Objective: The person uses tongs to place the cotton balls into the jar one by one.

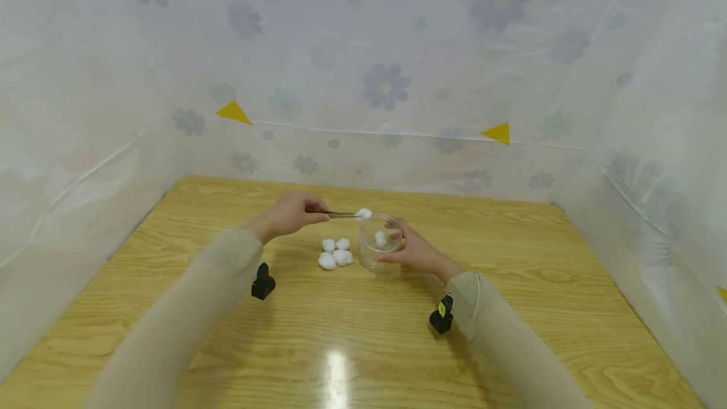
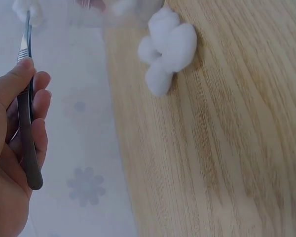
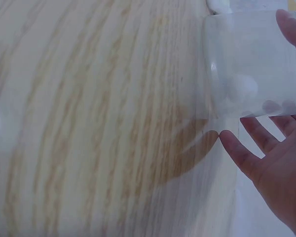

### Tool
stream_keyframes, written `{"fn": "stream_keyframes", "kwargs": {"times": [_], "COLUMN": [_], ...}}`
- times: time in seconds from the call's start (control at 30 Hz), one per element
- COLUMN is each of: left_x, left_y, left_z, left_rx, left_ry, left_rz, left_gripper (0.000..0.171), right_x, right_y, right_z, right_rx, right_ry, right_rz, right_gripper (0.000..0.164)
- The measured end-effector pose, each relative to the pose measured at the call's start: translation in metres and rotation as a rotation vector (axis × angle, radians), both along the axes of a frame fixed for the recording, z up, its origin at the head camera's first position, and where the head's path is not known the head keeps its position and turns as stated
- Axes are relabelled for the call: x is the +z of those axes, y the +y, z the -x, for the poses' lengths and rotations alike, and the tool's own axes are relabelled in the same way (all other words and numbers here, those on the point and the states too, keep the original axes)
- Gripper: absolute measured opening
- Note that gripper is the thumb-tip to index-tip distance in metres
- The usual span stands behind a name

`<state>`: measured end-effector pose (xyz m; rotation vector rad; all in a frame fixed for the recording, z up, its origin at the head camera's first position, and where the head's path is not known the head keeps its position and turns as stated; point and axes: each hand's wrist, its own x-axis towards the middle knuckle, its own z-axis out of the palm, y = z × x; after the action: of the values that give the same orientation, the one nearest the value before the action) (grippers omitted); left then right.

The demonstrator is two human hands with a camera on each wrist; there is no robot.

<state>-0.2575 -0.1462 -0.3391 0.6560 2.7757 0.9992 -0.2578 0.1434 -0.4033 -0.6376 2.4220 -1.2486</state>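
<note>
My left hand point(image 1: 295, 212) pinches a pair of metal tweezers point(image 2: 28, 133) between thumb and fingers. A white cotton ball point(image 1: 364, 213) is caught in the tips, right at the rim of a clear jar point(image 1: 369, 260). Thumb and fingers of my right hand point(image 1: 421, 250) grip the jar from its right side. Through the jar's wall another cotton ball point(image 1: 380, 238) shows inside. Left of the jar, several loose cotton balls point(image 2: 180, 47) lie in a small cluster on the wooden table point(image 1: 341, 308).
Pale flowered sheeting point(image 1: 318, 68) walls the table at the back and both sides. Yellow triangles point(image 1: 497, 133) mark the back sheet. A small black device point(image 1: 263, 281) sits at the left wrist, and another black device point(image 1: 441, 315) at the right.
</note>
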Motion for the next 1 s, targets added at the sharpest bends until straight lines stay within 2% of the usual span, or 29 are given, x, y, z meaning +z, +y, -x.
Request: {"fn": "stream_keyframes", "kwargs": {"times": [0.13, 0.27, 0.53, 0.87, 1.0], "left_x": [-0.002, -0.002, -0.007, -0.009, -0.010], "left_y": [0.008, 0.013, 0.022, 0.030, 0.032], "left_z": [0.002, 0.003, 0.008, 0.009, 0.010], "left_rx": [-0.016, -0.025, -0.029, -0.058, -0.059], "left_ry": [-0.003, -0.014, -0.021, 0.023, 0.009], "left_rz": [-0.008, -0.011, -0.013, -0.010, -0.018], "left_gripper": [0.020, 0.020, 0.019, 0.018, 0.018], "right_x": [0.002, -0.008, -0.005, -0.006, -0.006], "right_y": [-0.001, 0.002, 0.001, -0.001, -0.001], "right_z": [-0.001, 0.004, 0.002, 0.002, 0.002], "right_rx": [0.001, -0.003, -0.010, -0.022, -0.030], "right_ry": [0.000, 0.018, 0.016, -0.011, -0.022], "right_rz": [0.000, 0.000, -0.010, 0.003, 0.006], "right_gripper": [0.088, 0.090, 0.090, 0.090, 0.087]}}
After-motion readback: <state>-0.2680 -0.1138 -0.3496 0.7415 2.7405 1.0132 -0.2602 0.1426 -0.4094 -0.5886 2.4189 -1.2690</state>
